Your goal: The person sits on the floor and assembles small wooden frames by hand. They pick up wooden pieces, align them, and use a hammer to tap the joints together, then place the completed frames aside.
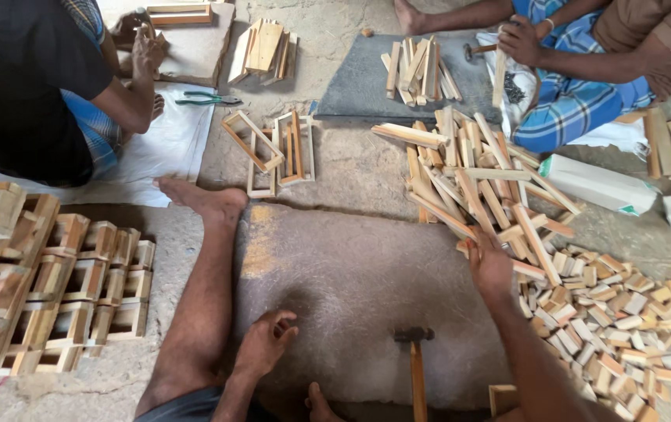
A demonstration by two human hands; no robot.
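Grey stone slab (pixel 351 281) is lying on the floor between the person's legs. Pile of long wooden slats (pixel 476 184) is sitting just off its right edge. Right hand (pixel 490 267) is reaching into the slats, fingers spread, touching them; grip unclear. Left hand (pixel 267 342) is resting on the slab, fingers loosely curled, holding nothing. Hammer (pixel 415 367) is lying between the hands.
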